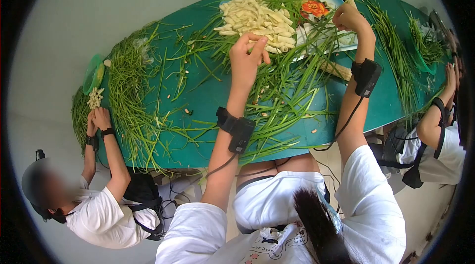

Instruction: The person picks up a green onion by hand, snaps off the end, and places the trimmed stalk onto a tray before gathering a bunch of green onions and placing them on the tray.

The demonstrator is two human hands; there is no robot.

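Observation:
My left hand (249, 52) hovers at the near edge of a heap of pale yellow-white cut strips (257, 19). Its fingers are curled with the thumb close to them, and what they hold, if anything, does not show. Over the right end of a tray (350, 40) with a painted orange flower, my right hand (348, 18) is bent down, its fingers pinched together. Their tips are partly hidden, so I cannot make out what is in them. Long green stalks (292, 86) lie loose below and between both hands, partly over the tray.
Pale cobs (337, 69) lie near the tray. More green stalks (126, 81) are heaped to the left, and a bundle (396, 51) lies to the right. A co-worker's hands (100, 118) hold pale pieces at the left; another person's arm (435, 118) is at the right. Cables hang from my wrist devices.

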